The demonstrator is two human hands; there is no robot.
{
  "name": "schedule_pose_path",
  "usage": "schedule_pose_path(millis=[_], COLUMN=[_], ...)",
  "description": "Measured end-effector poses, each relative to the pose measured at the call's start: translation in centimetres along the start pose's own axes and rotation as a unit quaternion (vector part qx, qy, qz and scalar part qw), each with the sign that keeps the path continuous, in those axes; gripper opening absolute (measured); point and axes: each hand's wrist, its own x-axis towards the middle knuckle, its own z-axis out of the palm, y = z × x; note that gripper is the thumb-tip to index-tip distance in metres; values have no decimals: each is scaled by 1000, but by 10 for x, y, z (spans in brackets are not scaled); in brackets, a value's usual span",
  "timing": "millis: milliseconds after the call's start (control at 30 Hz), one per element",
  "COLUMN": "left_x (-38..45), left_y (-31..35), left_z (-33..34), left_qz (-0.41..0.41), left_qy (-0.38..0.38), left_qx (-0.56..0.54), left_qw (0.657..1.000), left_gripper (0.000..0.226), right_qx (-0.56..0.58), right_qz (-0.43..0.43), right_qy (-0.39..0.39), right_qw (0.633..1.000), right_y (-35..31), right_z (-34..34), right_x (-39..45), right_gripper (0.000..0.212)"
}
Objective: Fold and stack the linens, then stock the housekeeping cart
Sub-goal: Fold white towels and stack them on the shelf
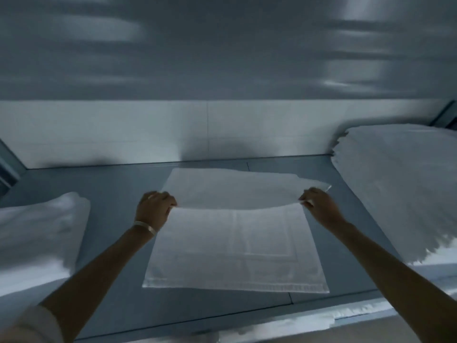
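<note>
Fingers of your left hand [154, 206] and right hand [319, 206] pinch the white towel's [235, 248] raised far edge on the grey surface [118, 184], folded stacks either side.

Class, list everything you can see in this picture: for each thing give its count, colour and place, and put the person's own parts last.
towel: one, white, centre of the table, far edge lifted
folded stack: one, white, left
large pile of linens: one, white, right
table: one, grey-blue, under everything
wall: pale, behind the table
bracelet: one, pale, left wrist
left hand: grips the towel's left edge
right hand: pinches the towel's right edge
</note>
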Motion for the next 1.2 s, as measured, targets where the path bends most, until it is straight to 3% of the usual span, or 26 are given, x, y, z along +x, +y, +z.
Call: schedule_pose_path(millis=[67, 167, 233, 333, 433, 533, 600, 733, 967, 1067, 1133, 1200], left_x=[-48, -94, -103, -90, -76, -101, -136, -180, -117, -154, -179, -185], left_y=[7, 17, 20, 21, 22, 24, 25, 22, 16, 18, 20, 21], left_z=[25, 48, 49, 33, 4, -3, 5, 21, -14, -7, 2, 2], left_qz=[14, 0, 0, -18, -97, -46, -2, 22, 4, 66, 43, 8], left_qy=[-103, -229, -220, -108, 3, 41, -4, -163, -90, -148, -251, -307], left_qx=[5, 6, -3, -37, -47, -43, -52, -36, -17, 3, -9, -22], left_qw=[995, 974, 975, 993, 994, 997, 999, 986, 996, 987, 967, 951], left_gripper=[6, 34, 37, 11, 20, 18, 17, 17, 12, 29, 55, 59], right_qx=[-4, -23, -30, 4, 27, -8, -39, -43, -3, -60, -68, -92], right_qz=[53, 119, 149, 139, 96, 61, 57, 64, 62, 79, 115, 112], right_qy=[-79, -177, -182, -36, 113, 150, 95, -73, 105, 51, -24, -59], right_qw=[995, 977, 971, 990, 989, 987, 993, 994, 993, 994, 991, 988], right_y=[9, 8, 5, -2, -22, -35, -33, -23, -55, -50, -44, -38], right_z=[32, 67, 75, 66, 39, 27, 42, 77, 25, 44, 62, 68], right_x=[-41, -94, -114, -120, -122, -146, -178, -213, -173, -217, -238, -242], right_gripper=[5, 5, 6, 9, 12, 14, 21, 38, 16, 25, 36, 39])
